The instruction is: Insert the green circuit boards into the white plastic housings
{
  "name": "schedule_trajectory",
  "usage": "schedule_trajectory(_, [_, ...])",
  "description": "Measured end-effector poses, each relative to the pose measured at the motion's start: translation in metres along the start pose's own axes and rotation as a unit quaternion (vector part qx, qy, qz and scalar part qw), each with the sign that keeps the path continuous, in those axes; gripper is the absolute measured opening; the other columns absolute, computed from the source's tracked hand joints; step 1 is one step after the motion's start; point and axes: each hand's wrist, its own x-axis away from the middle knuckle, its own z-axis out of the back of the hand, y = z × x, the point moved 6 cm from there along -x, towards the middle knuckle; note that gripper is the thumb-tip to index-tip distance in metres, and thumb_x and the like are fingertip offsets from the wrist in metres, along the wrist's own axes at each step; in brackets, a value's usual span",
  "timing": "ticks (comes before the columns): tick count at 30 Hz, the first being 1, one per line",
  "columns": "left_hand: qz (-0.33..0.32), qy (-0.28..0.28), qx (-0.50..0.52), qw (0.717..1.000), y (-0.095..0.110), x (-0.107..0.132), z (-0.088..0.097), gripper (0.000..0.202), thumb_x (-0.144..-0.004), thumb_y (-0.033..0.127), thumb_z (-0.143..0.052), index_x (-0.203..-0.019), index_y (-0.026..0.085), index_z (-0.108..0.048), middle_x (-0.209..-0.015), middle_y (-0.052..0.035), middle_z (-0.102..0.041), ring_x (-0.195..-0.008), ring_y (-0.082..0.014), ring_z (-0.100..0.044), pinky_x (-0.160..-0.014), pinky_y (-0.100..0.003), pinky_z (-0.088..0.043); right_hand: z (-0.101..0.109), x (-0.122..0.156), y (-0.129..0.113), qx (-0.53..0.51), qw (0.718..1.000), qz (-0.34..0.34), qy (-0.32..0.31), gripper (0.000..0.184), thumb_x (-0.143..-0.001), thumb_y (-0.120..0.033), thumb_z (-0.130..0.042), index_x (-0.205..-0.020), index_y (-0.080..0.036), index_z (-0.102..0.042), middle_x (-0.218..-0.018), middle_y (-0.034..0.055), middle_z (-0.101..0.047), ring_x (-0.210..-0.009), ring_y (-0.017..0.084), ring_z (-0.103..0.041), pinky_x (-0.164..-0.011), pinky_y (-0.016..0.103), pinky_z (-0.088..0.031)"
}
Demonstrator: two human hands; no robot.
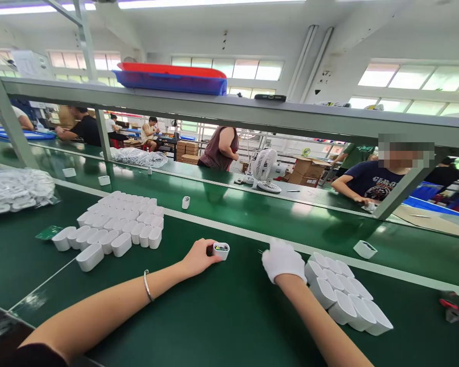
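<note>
Left hand [199, 257]: bare, grip closed on one white charger shell [221, 250], open end up showing its insides, mid-desk [229, 316]. Right hand [283, 261]: gloved, grip state cannot be told, touching finished shell row [344, 295] toward the right edge. Unprocessed shell batch [115, 227]: left side.

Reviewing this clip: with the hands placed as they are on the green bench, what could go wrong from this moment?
1. The left hand pinches one open white casing by its edge only; it might tip or slip.
2. The gloved right hand rests against the packed row of white shells; a nudge could scatter them.
3. A loose casing on the belt lies near that row.
</note>
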Motion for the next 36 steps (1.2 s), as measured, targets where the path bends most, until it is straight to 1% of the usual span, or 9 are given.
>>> schedule_trajectory(2, [0.003, 0.01, -0.012, 1.0, 0.0, -0.001, 0.002, 0.036, -0.065, 0.025, -0.071, -0.1, 0.016, -0.067, -0.087, -0.0055, -0.063, -0.084, -0.0227, -0.058, -0.078, -0.032, -0.045, -0.004, -0.005, 0.012, 0.021, 0.999, -0.014, -0.023, 0.018, -0.072, -0.007, -0.051, -0.082, -0.009, -0.066, -0.088, 0.0239, -0.064, -0.086, 0.035, -0.064, -0.067, 0.042, -0.047])
schedule_trajectory(5, [-0.004, 0.018, -0.014, 1.0, 0.001, 0.0, 0.001, 0.038, -0.066, 0.026, -0.07, -0.103, 0.017, -0.067, -0.089, -0.006, -0.063, -0.085, -0.0232, -0.058, -0.079, -0.032, -0.045, -0.011, -0.005, 0.009, 0.017, 1.0, 0.016, -0.018, 0.02, -0.072, 0.0, -0.048, -0.076, -0.008, -0.066, -0.078, 0.0228, -0.064, -0.079, 0.033, -0.065, -0.064, 0.04, -0.046])
schedule_trajectory(8, [-0.021, 0.015, 0.001, 1.0, 0.001, 0.001, -0.002, 0.037, -0.07, 0.033, -0.065, -0.103, 0.015, -0.066, -0.093, -0.0075, -0.064, -0.087, -0.0245, -0.058, -0.082, -0.034, -0.044, -0.014, 0.002, -0.009, 0.001, 0.998, 0.062, 0.012, 0.022, -0.081, -0.007, -0.044, -0.084, -0.013, -0.066, -0.082, 0.0168, -0.066, -0.076, 0.027, -0.065, -0.063, 0.035, -0.044])
schedule_trajectory(11, [-0.031, 0.0, 0.007, 0.999, -0.007, 0.0, -0.004, 0.043, -0.07, 0.043, -0.064, -0.103, 0.016, -0.066, -0.093, -0.007, -0.064, -0.087, -0.0257, -0.058, -0.082, -0.035, -0.044, -0.013, 0.01, -0.031, -0.023, 0.991, 0.126, 0.049, 0.021, -0.089, -0.018, -0.044, -0.096, -0.023, -0.063, -0.086, 0.005, -0.067, -0.076, 0.016, -0.063, -0.067, 0.027, -0.04])
schedule_trajectory(15, [-0.007, -0.04, -0.027, 0.999, -0.019, -0.005, -0.006, 0.052, -0.07, 0.052, -0.063, -0.109, 0.019, -0.064, -0.095, -0.006, -0.065, -0.085, -0.0257, -0.059, -0.078, -0.034, -0.044, -0.009, 0.023, -0.051, -0.034, 0.972, 0.207, 0.106, 0.018, -0.088, -0.023, -0.049, -0.099, -0.032, -0.06, -0.091, -0.0033, -0.066, -0.085, 0.011, -0.057, -0.082, 0.03, -0.029])
schedule_trajectory(19, [0.002, -0.043, -0.03, 0.999, -0.018, -0.004, -0.006, 0.053, -0.068, 0.053, -0.063, -0.109, 0.019, -0.065, -0.096, -0.0065, -0.065, -0.086, -0.026, -0.059, -0.079, -0.035, -0.045, -0.007, 0.034, -0.054, -0.049, 0.959, 0.233, 0.156, 0.013, -0.087, -0.023, -0.05, -0.091, -0.029, -0.061, -0.087, -0.0038, -0.065, -0.08, 0.012, -0.053, -0.078, 0.034, -0.021])
schedule_trajectory(24, [-0.002, -0.016, -0.014, 1.0, -0.008, 0.0, -0.004, 0.049, -0.067, 0.049, -0.063, -0.105, 0.018, -0.066, -0.095, -0.0072, -0.065, -0.087, -0.0261, -0.059, -0.079, -0.034, -0.045, -0.003, 0.038, -0.049, -0.082, 0.944, 0.248, 0.203, 0.012, -0.084, -0.023, -0.05, -0.081, -0.023, -0.062, -0.081, -0.0012, -0.064, -0.076, 0.013, -0.049, -0.073, 0.035, -0.019])
schedule_trajectory(31, [-0.005, -0.011, -0.027, 1.0, 0.0, 0.001, -0.003, 0.041, -0.068, 0.039, -0.065, -0.104, 0.018, -0.067, -0.093, -0.0065, -0.065, -0.084, -0.0227, -0.059, -0.076, -0.03, -0.046, 0.002, 0.038, -0.051, -0.095, 0.922, 0.278, 0.252, 0.015, -0.083, -0.021, -0.05, -0.076, -0.021, -0.063, -0.072, -0.0014, -0.062, -0.069, 0.011, -0.048, -0.069, 0.033, -0.018])
schedule_trajectory(36, [-0.009, -0.016, -0.025, 1.0, 0.001, 0.001, -0.003, 0.039, -0.068, 0.035, -0.065, -0.102, 0.017, -0.068, -0.093, -0.0059, -0.066, -0.084, -0.0227, -0.059, -0.073, -0.028, -0.046, 0.0, 0.037, -0.056, -0.084, 0.921, 0.278, 0.26, 0.01, -0.081, -0.02, -0.053, -0.079, -0.022, -0.063, -0.074, -0.0026, -0.063, -0.069, 0.011, -0.049, -0.069, 0.033, -0.018])
